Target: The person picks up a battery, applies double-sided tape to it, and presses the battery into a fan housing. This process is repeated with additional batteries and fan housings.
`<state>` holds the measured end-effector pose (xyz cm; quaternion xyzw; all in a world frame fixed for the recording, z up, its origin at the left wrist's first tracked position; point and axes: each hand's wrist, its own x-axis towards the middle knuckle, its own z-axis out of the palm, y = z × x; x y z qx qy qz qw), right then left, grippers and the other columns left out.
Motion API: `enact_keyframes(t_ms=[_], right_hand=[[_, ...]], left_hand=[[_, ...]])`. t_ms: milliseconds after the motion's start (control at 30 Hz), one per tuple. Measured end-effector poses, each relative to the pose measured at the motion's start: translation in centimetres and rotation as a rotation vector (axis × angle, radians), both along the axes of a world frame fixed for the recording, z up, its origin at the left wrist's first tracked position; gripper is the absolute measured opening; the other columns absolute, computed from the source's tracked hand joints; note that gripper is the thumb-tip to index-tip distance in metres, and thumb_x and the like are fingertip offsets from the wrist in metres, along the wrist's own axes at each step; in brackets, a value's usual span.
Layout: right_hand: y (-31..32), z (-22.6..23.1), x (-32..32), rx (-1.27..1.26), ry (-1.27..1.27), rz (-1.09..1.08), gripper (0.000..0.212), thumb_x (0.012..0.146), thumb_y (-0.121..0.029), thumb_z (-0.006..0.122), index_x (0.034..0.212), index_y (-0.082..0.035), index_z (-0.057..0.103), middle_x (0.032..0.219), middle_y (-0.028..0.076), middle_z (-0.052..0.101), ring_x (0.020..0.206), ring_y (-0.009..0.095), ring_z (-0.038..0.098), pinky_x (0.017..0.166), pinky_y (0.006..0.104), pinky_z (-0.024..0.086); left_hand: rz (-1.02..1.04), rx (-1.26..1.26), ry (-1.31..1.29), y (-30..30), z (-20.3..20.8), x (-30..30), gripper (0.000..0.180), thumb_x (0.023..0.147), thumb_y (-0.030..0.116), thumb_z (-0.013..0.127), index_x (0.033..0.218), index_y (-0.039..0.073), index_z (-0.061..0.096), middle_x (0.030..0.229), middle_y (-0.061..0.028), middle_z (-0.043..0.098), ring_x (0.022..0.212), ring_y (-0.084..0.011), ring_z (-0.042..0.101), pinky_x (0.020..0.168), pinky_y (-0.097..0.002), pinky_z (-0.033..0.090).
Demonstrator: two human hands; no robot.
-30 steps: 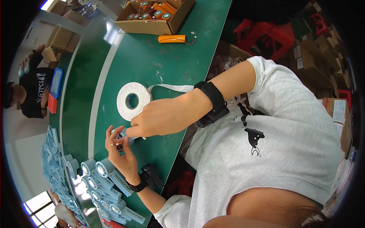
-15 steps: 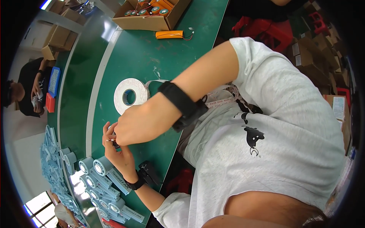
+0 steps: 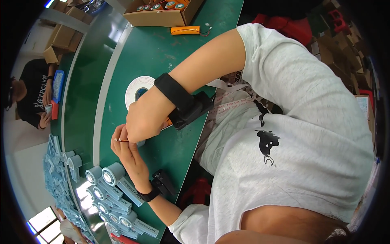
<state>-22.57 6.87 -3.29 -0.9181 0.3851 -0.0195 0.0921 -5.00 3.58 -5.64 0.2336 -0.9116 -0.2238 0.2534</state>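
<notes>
My left hand (image 3: 131, 156) and my right hand (image 3: 144, 122) meet over the green table. The left fingers pinch a thin wire (image 3: 123, 140) with small white plugs. My right hand is curled, its back hiding its fingertips and whatever they grip. From beneath its wrist pokes an orange piece (image 3: 167, 122) resembling a battery pack; a bit of light-blue plastic (image 3: 141, 143) shows between the hands. A white tape roll (image 3: 133, 91) lies beside the right hand, partly covered by it. Nearest the left wrist are light-blue handheld fans (image 3: 113, 173). Each wrist wears a strapped black device.
An open cardboard box (image 3: 156, 19) of orange battery packs stands at the top, with a loose orange battery pack (image 3: 185, 31) below it. More light-blue fan parts (image 3: 57, 175) are heaped at left. Across the table, a person (image 3: 34, 89) handles a light-blue item near a blue tray (image 3: 59, 86).
Both my hands have shifted slightly, and the right wrist has turned. The orange piece and light-blue plastic have come into sight. The view has tilted a little.
</notes>
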Motion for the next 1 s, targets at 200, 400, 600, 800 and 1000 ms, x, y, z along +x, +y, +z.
enact_keyframes(t_ms=[200, 400, 600, 800, 1000], right_hand=[[1.7, -0.5, -1.8, 0.028, -0.496, -0.051, 0.018, 0.07, -0.008, 0.061, 0.085, 0.002, 0.059, 0.07, 0.012, 0.06, 0.065, 0.027, 0.059, 0.053, 0.0331, 0.045], [4.1, -3.8, -1.5, 0.041, -1.147, -0.365, 0.028, 0.071, -0.007, 0.064, 0.097, 0.002, 0.059, 0.075, 0.013, 0.06, 0.066, 0.024, 0.059, 0.057, 0.0328, 0.044], [-0.5, 0.3, -3.6, 0.408, -1.345, -0.412, 0.022, 0.074, -0.01, 0.06, 0.093, 0.002, 0.063, 0.073, 0.013, 0.062, 0.064, 0.024, 0.059, 0.058, 0.0351, 0.044], [2.4, 1.9, -10.7, -0.6, -0.395, -1.099, 0.02, 0.072, -0.022, 0.06, 0.067, -0.003, 0.062, 0.066, 0.015, 0.06, 0.061, 0.028, 0.061, 0.048, 0.0358, 0.048], [3.9, -3.4, -11.9, -0.582, 0.216, -1.03, 0.006, 0.064, -0.009, 0.059, 0.068, -0.005, 0.062, 0.066, 0.013, 0.059, 0.058, 0.025, 0.061, 0.045, 0.0334, 0.047]], left_hand=[[0.043, 0.095, 0.036, 1.2, 0.5, 1.0, 0.044, 0.071, -0.004, 0.058, 0.114, 0.002, 0.051, 0.115, -0.0108, 0.047, 0.109, -0.0275, 0.041, 0.086, -0.0358, 0.039], [0.025, -0.319, 0.087, 1.8, 3.3, -1.0, 0.048, 0.065, -0.006, 0.062, 0.111, 0.004, 0.054, 0.115, -0.0102, 0.047, 0.108, -0.0287, 0.041, 0.086, -0.038, 0.038], [-0.009, -0.797, 0.003, -2.5, 8.5, -3.5, 0.044, 0.067, -0.003, 0.062, 0.109, 0.006, 0.056, 0.113, -0.0108, 0.049, 0.109, -0.0295, 0.041, 0.088, -0.0413, 0.036], [0.059, -0.594, 0.043, -18.9, 5.9, -6.5, 0.049, 0.065, 0.001, 0.065, 0.113, 0.005, 0.053, 0.114, -0.0134, 0.048, 0.111, -0.0304, 0.04, 0.09, -0.0405, 0.034], [0.409, -0.37, -0.299, -30.1, -1.3, -5.1, 0.063, 0.068, 0.011, 0.07, 0.123, 0.004, 0.041, 0.123, -0.0169, 0.041, 0.113, -0.0353, 0.037, 0.093, -0.0422, 0.031]])
